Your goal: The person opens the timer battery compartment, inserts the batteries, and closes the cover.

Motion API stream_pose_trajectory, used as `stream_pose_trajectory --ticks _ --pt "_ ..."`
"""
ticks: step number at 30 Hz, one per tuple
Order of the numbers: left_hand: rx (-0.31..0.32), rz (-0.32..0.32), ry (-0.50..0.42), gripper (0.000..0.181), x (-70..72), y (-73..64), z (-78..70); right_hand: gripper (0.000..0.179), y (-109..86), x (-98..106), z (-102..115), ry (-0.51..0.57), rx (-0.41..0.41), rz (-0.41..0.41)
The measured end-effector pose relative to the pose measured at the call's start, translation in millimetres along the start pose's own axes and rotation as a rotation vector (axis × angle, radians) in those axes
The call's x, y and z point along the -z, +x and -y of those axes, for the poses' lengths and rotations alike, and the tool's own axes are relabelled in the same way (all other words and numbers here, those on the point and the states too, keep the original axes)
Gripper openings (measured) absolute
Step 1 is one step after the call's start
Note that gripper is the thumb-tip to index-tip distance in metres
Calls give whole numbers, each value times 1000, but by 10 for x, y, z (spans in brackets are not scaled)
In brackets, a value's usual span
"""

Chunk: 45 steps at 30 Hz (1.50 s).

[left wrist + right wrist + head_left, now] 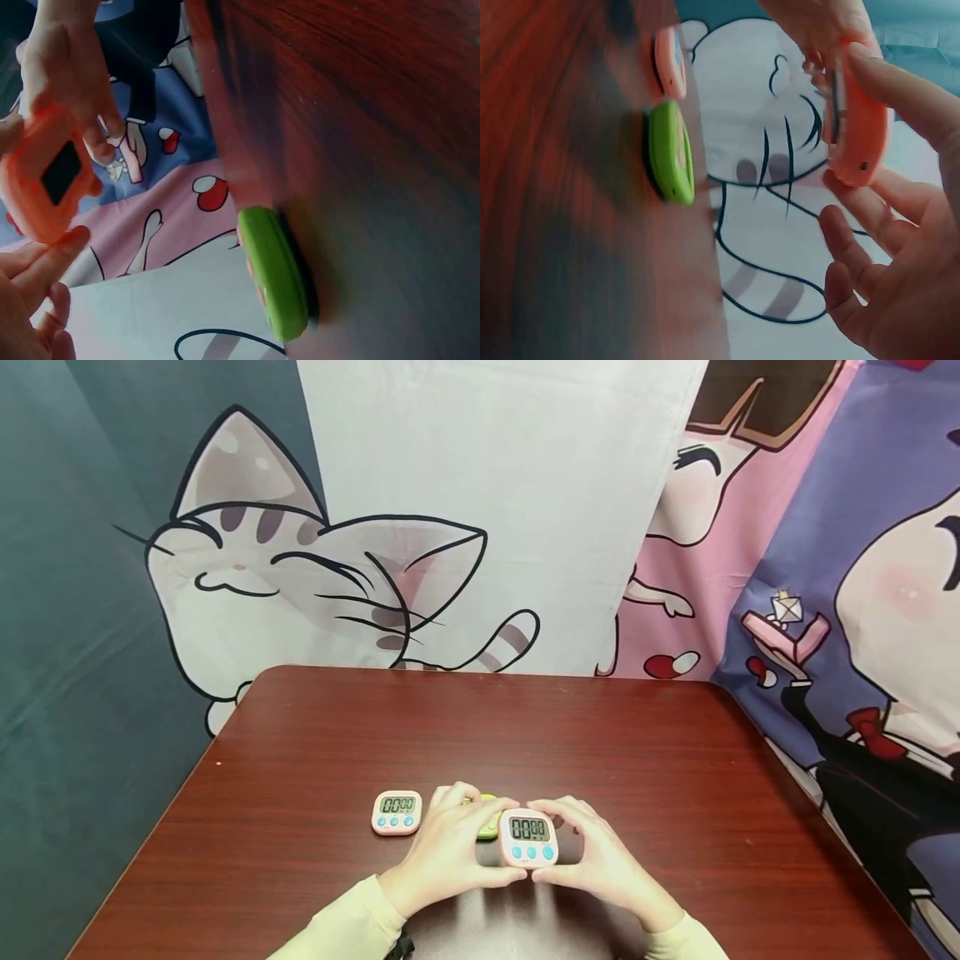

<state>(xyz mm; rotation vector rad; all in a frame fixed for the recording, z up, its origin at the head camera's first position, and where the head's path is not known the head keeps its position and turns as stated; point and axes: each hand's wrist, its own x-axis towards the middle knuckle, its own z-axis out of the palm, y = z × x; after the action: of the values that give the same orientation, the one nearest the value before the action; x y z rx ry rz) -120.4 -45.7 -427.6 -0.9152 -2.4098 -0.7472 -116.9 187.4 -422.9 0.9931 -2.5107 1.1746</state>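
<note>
Both hands hold a pink digital kitchen timer (528, 838) above the table, its screen reading 00:00 over a row of blue buttons. My left hand (448, 847) pinches it from the left, thumb at the lower edge and fingers at the top. From the right side, my right hand (603, 867) grips it in the same way. The wrist views show the back of the held timer (45, 176) with a dark rectangle on it. Behind my left hand lies a green timer (488, 828), partly hidden by the fingers. A second pink timer (397, 812) lies face up left of that hand.
The reddish-brown wooden table (480, 735) has its far edge against hanging cloth printed with cartoon figures (247, 568). A small black object (401, 946) shows beside the left sleeve (348, 922).
</note>
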Motion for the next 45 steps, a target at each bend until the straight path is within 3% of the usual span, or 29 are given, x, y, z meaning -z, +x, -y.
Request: stream_pose_trajectory --ticks 6,12,17,27,31,38,45 --pt "30 84 114 58 -143 85 -26 67 -13 59 -124 -198 -78 41" --pt "53 137 191 56 -298 242 -43 66 15 106 -274 -278 -143 62" --pt "111 237 213 51 -427 367 -52 63 66 107 -387 -346 -198 105" --pt "150 379 360 44 -560 541 -64 63 170 13 -474 -532 -229 159" --pt "164 415 391 43 -603 580 -84 62 189 -10 -501 -512 -228 165" --pt "173 486 453 44 -683 613 -86 59 186 -52 -580 -381 -195 203" --pt "166 497 492 47 -763 609 -73 61 163 -72 -620 -365 -170 190"
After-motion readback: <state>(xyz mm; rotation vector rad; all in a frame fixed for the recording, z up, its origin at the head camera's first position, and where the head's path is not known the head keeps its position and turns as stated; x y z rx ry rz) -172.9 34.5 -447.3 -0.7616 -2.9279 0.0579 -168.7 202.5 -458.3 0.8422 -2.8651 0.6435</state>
